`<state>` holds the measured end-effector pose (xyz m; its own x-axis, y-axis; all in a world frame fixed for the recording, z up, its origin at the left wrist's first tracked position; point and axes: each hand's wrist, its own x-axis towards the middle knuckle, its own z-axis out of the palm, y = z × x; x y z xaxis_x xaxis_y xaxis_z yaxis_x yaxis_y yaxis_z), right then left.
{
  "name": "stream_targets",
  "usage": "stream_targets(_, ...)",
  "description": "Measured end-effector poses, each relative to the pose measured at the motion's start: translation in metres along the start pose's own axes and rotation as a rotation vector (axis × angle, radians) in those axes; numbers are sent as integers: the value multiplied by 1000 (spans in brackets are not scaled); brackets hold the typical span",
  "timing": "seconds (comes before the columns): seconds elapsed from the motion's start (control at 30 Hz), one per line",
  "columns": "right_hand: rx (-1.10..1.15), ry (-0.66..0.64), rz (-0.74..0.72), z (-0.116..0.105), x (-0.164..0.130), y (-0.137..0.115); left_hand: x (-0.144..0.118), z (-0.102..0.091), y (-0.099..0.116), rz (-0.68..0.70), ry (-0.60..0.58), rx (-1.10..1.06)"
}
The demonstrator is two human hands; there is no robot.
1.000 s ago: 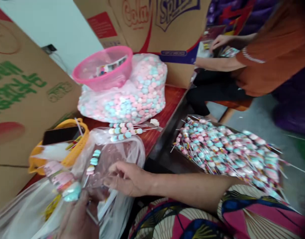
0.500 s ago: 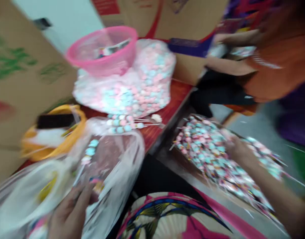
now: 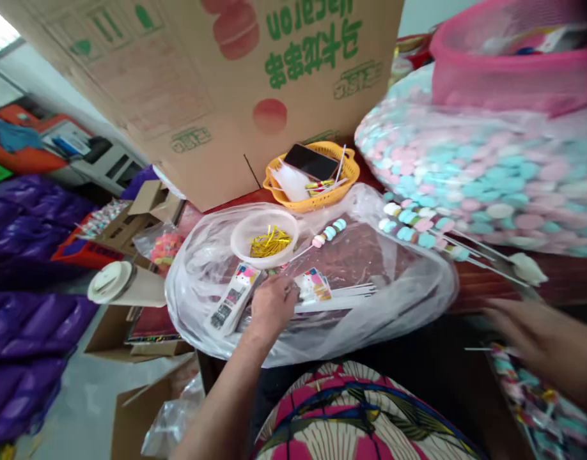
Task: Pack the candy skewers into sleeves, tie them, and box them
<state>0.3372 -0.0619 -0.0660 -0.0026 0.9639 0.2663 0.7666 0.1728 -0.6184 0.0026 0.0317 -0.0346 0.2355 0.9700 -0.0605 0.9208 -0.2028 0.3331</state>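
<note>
Purple sacks (image 3: 29, 268) and flattened cartons (image 3: 130, 332) fill the floor at far left of my view; a tall printed carton (image 3: 226, 83) stands behind the work.

Item: paper roll (image 3: 125, 289), lying on its side at the tabletop's left edge.

Item: clear plastic sheet (image 3: 408, 300), spread over the red tabletop (image 3: 490, 281) as the work area.

Item: white bowl (image 3: 265, 237) on the sheet, gold twist ties inside.

Item: printed label cards (image 3: 232, 300), a strip just left of my left hand (image 3: 273, 305). Its grip is curled down at the cards and the small wrappers (image 3: 315, 285) beside them; whether it has pinched one I cannot tell.

Item: one candy skewer (image 3: 328, 232) lying bare on the sheet, unwrapped.

Item: yellow basket (image 3: 313, 182) behind, holding a phone and packets.

Item: further skewers (image 3: 418, 227), threaded, resting at the sheet's right edge.

Item: large bag of loose candies (image 3: 480, 172), pink basket (image 3: 514, 64) on top.

Item: my right hand (image 3: 538, 338), fingers loosely spread and apparently empty, over the wrapped skewers (image 3: 538, 402) at lower right.

Progress, as I judge it: many skewers wrapped; several bare ones and a nearly full candy bag remain.
</note>
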Motion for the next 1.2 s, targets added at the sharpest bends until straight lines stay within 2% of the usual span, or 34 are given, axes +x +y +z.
stream_targets(0.07,-48,-22,-75,22,19,-27,7,0,6,11,-59,58)
stream_targets(0.13,-50,-150,-176,52,45,-62,15,-1,10,-16,-105,144)
stream_targets(0.17,-66,-166,-209,66,56,-77,19,-1,11,-42,-126,173)
stream_targets(0.27,-56,-184,-241,93,76,-98,25,2,5,-76,-181,141)
stream_targets(0.37,28,-144,-181,94,73,-84,26,7,-7,-18,-190,71)
stream_targets(0.43,68,-61,-145,87,69,-73,24,8,-12,43,-191,42)
stream_targets(0.57,47,68,-235,81,76,-79,20,1,-6,243,-104,89)
stream_targets(0.67,52,-21,-331,90,87,-94,15,-9,5,377,14,117)
stream_targets(0.73,37,-82,-334,98,90,-96,13,-12,9,410,50,88)
stream_targets(0.8,4,-33,-286,103,90,-88,12,-10,9,362,22,60)
stream_targets(0.87,0,87,-213,105,87,-74,12,-3,5,248,-49,80)
stream_targets(0.93,30,141,-162,101,84,-62,14,6,1,110,-96,109)
stream_targets(1.0,71,104,-129,95,79,-57,15,14,-1,29,-111,86)
stream_targets(1.07,112,48,-112,90,75,-57,16,19,-2,26,-95,26)
stream_targets(1.2,146,37,-80,91,69,-59,19,20,-3,-54,-26,-2)
